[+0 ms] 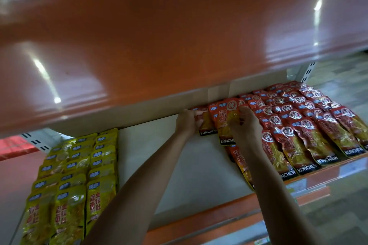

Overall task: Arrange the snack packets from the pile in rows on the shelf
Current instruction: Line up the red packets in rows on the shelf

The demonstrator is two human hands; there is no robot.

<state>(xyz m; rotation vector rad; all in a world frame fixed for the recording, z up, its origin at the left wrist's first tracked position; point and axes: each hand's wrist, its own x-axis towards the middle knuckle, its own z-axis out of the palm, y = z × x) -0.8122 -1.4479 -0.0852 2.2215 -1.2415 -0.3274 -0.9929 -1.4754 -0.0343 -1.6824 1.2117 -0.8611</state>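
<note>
Red snack packets [310, 125] lie in overlapping rows on the right part of the white shelf [179, 165]. My left hand [186, 121] reaches deep under the upper shelf and pinches a red packet [205, 125] at the left end of the red rows. My right hand [246, 125] grips the neighbouring red packet [225, 123], its fingers curled over the packet's front. Yellow snack packets [75, 181] fill three rows at the shelf's left. The pile itself is not in view.
A glossy orange upper shelf [159, 36] hangs low over the working shelf and hides its back. An orange front rail [219, 215] edges the shelf. Bare white shelf lies between the yellow and red rows. Slotted metal uprights [308, 71] stand at the sides.
</note>
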